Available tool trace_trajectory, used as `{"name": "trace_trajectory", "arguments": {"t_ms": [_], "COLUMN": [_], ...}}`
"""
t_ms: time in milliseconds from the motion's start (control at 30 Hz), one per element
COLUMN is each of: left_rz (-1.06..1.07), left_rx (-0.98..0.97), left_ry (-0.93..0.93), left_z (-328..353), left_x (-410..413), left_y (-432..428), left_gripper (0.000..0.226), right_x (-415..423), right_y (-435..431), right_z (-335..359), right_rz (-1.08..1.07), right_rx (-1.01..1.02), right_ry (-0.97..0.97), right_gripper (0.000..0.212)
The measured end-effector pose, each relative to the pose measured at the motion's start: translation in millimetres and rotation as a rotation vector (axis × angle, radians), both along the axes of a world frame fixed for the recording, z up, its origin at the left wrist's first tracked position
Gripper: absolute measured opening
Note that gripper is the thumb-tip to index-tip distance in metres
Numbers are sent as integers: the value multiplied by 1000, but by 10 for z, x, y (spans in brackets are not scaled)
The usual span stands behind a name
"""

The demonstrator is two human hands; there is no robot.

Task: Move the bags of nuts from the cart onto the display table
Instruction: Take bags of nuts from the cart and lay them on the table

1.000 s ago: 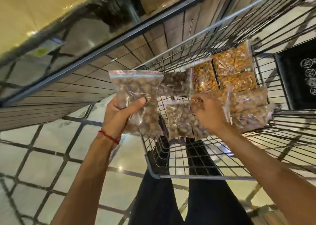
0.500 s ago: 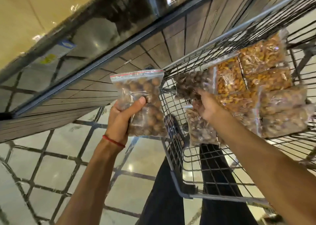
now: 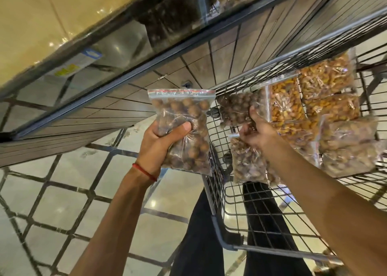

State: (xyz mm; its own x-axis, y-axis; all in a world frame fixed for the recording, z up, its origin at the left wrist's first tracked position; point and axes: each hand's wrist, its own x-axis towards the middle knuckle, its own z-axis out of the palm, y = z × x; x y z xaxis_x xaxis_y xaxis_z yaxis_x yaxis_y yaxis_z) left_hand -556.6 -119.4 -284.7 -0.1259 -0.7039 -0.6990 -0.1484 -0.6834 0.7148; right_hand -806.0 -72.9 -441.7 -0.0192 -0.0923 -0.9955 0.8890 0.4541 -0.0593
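Gripping a clear zip bag of round brown nuts point(image 3: 184, 129) in the left hand point(image 3: 161, 141), thumb pressing across the front, fingers wrapping behind, forearm rising from lower left with a red thread point(image 3: 144, 172) circling the wrist. Holding that bag upright in the air, just outside the left wall of the wire cart point(image 3: 230, 223), below the edge of the glass-topped display table point(image 3: 117, 51) and not touching it. Reaching the right hand point(image 3: 257, 131) into the cart, arm stretching in from lower right, back of the hand facing the camera, one finger pointing up against a bag of dark round nuts point(image 3: 234, 110), the rest curling at the top of a paler bag point(image 3: 247, 164) lying just below. Not showing whether gripping either bag or only touching. Lying further right in the cart, packed side by side: bags of orange nuts point(image 3: 284, 104) and pale brown ones point(image 3: 347, 133).
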Motion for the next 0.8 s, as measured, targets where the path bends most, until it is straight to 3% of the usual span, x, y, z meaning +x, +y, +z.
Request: {"name": "trace_trajectory", "arguments": {"t_ms": [133,267,367,500,600,633,733,800], "left_rz": [-26,-26,-11,18,32,35,-5,-25], "left_rx": [-13,-6,-2,26,55,55,37,30], "left_ry": [-51,-93,-91,-75,-56,-59,-84,-94], "left_z": [13,31,87,123,140,145,169,199], "left_x": [-18,-49,-109,-122,-125,-122,-111,-103], "left_y": [9,19,18,25,40,42,41,54], "left_gripper": [60,62,58,36,32,32,28,33], "right_x": [-5,39,44,33,47,52,39,48], "right_y": [45,135,241,438,602,657,846,963], "right_z": [73,145,209,344,491,542,728,860], "right_rz": [60,119,260,344,398,397,271,171], "right_rx": [-44,-129,-155,-242,-304,-313,-352,-367], "right_ry": [34,83,156,203,221,213,201,170], "right_gripper": [22,55,48,64,79,84,59,66]}}
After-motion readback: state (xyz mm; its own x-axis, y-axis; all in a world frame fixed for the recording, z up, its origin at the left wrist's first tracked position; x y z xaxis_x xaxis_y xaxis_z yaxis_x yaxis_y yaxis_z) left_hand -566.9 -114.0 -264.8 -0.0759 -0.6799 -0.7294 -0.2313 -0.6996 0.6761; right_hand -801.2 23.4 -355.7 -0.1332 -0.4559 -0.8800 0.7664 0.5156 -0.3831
